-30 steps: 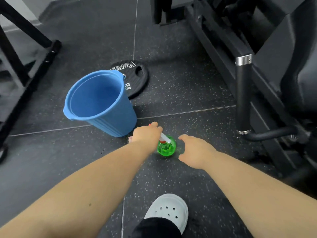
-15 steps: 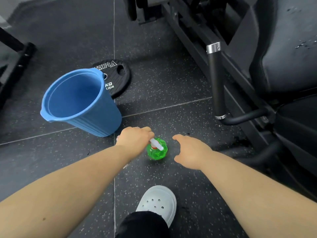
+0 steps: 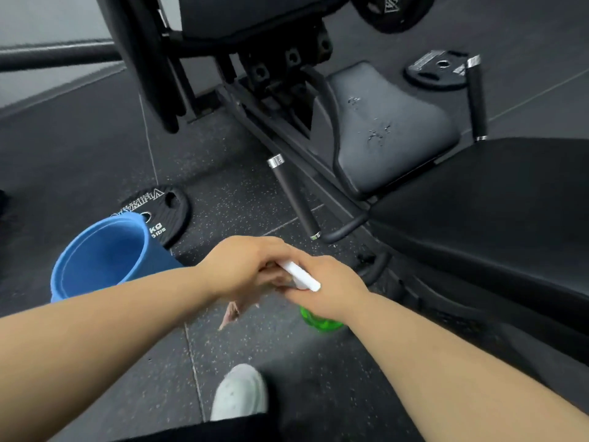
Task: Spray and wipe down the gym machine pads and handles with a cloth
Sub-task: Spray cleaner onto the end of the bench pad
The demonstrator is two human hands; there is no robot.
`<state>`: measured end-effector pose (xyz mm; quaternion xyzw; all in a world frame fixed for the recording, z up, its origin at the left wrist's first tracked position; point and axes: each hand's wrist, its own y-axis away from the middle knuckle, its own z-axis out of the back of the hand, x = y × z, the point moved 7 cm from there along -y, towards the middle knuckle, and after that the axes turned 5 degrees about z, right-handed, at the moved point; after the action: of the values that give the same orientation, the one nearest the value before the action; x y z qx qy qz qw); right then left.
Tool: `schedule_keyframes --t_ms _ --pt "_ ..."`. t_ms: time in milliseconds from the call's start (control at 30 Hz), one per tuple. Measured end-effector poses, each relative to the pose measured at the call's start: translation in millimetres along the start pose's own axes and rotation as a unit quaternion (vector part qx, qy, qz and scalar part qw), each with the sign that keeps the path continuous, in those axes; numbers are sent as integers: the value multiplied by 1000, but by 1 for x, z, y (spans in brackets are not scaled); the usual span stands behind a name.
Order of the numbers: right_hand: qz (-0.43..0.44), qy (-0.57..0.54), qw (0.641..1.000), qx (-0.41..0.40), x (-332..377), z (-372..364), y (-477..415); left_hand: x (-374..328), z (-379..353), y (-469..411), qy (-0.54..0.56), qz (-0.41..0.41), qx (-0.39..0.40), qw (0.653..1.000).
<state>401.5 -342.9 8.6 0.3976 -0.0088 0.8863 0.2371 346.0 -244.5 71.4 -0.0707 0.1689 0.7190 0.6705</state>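
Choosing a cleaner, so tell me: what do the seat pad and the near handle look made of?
The seat pad looks like black vinyl or faux leather, smooth and matte; droplets bead on it rather than soaking in. The near handle seems to be a dull black rubber or foam grip, with shiny metal caps at both ends.

Counting two hands: left hand [image 3: 245, 266], right hand [image 3: 333, 290]; one spray bottle [image 3: 320, 321]; one cloth [image 3: 231, 314]; one blue bucket [image 3: 95, 260]; three weight plates [image 3: 170, 204] [image 3: 435, 70] [image 3: 393, 11]; two machine handles [image 3: 293, 196] [image 3: 476, 97]; three pads [image 3: 392, 122] [image 3: 484, 212] [image 3: 242, 14]; one white shoe [image 3: 239, 392].
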Motion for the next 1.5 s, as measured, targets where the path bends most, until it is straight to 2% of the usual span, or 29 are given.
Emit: schedule_keyframes --t_ms 100,267,333,433,533,600,700,800,933,1133,1200,1333,1500 --pt "-69 -74 995 3 -5 13 21 -17 -4 -11 14 0 8 1000" --pt "-149 -130 980 9 -35 4 28 -19 -34 -49 -45 -82 64 994" --pt "-187 -166 968 -17 -45 -1 30 -18 -39 -60 -67 -134 22 988" --pt "-237 -199 943 -119 -53 -1 46 -18 -35 -80 -80 -145 -13 986" --pt "-271 -223 912 -214 -53 -7 64 -16 -36 -100 -115 -120 41 985" --pt "-316 -229 872 -295 -52 -9 79 -12 -34 -107 -99 -105 56 988" --pt "-383 -184 833 -355 -47 -12 95 -2 -39 -105 -76 -85 104 988" --pt "-415 -143 823 -361 -34 -12 100 4 -34 -100 -104 -89 119 983" --pt "-434 -131 806 -380 -13 -7 109 -2 -12 -95 -74 -88 119 986" --pt "-435 -109 808 -382 13 4 118 -17 16 -81 -55 -87 122 987" --pt "-430 -88 812 -384 15 14 123 -24 22 -79 -44 -79 94 991" --pt "-440 -52 824 -352 8 13 129 -23 7 -68 -23 -36 58 997" --pt "-439 -57 816 -373 -2 -1 140 -19 -22 -59 -18 -17 56 998"
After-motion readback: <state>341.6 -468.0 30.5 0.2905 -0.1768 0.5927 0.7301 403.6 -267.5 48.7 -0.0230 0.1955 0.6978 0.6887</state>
